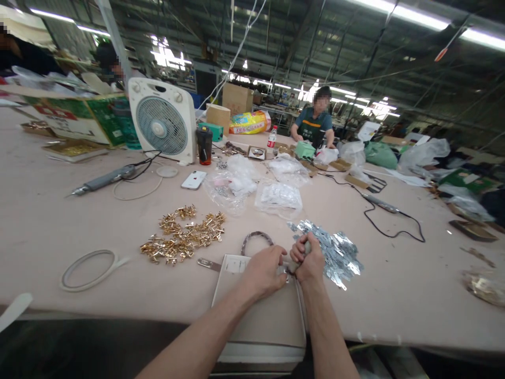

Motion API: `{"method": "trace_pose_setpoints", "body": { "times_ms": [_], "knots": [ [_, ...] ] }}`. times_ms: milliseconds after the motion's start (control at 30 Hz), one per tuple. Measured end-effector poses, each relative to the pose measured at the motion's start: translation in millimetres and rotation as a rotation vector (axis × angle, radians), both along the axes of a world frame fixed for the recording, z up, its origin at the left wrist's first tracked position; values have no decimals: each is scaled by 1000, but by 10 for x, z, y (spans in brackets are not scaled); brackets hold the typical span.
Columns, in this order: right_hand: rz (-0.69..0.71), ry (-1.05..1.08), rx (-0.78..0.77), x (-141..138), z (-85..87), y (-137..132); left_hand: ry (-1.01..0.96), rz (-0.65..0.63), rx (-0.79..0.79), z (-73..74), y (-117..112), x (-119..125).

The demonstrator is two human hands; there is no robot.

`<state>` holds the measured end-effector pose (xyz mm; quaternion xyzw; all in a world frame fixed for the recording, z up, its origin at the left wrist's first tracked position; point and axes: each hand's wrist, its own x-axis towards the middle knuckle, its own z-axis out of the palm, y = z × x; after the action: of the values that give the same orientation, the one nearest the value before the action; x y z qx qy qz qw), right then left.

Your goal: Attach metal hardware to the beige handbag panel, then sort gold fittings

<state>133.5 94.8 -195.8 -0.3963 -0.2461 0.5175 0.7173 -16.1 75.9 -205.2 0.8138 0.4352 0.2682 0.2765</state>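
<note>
A pale, box-shaped handbag (260, 321) lies at the table's front edge, with a dark patterned handle (256, 237) looped above it. From its left side sticks out a brown strap with a metal clasp plate (208, 263). My left hand (264, 271) rests on the top part of the bag, fingers curled and thumb pressed near a small metal fitting at the right corner. Wrapped in a fist, my right hand (311, 260) grips a hand tool by its pale handle (306, 247), tip down at that corner. The tip itself is hidden.
Gold metal fittings (185, 234) are heaped on the left, flat silver plates (339, 252) on the right. A tape roll (89, 269), electric screwdriver (104, 180), phone (193, 180), fan (161, 121) and plastic bags (278, 197) lie around. A co-worker (315, 121) sits across the table.
</note>
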Motion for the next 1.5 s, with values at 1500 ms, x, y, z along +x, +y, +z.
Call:
{"method": "trace_pose_setpoints", "body": {
  "times_ms": [1500],
  "knots": [
    [-76,-422,335,-278,-161,-459,164,-91,197,43,-141,-34]
  ]
}}
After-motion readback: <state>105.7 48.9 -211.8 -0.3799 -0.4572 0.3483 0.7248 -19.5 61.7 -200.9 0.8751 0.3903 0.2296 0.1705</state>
